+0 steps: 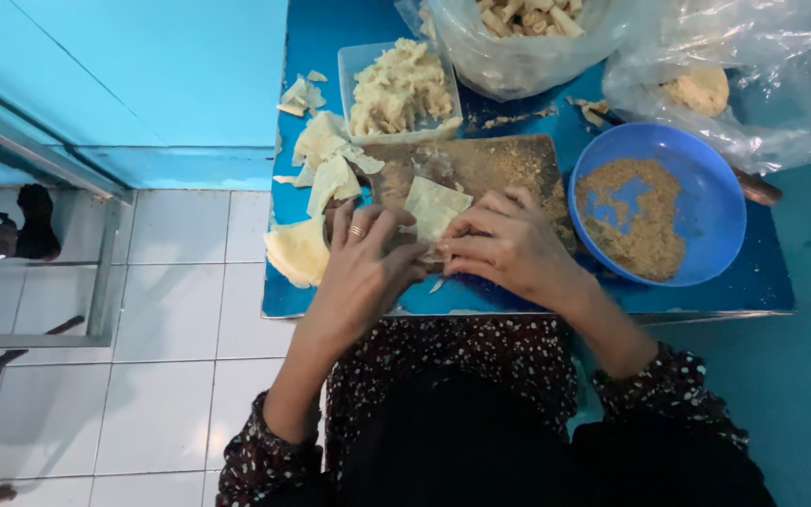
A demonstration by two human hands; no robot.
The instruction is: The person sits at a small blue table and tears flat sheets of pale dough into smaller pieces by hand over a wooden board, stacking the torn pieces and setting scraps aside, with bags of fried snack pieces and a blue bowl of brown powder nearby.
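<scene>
While both hands are working over the wooden board [481,169] on the blue bench [762,272], the left hand [363,258] and right hand [504,244] are pinching a pale square wrapper [434,207] between them, fingers curled closed on its edges. More wrappers [323,155] are lying just left, and a blue bowl of crumbs [654,202] is sitting to the right.
</scene>
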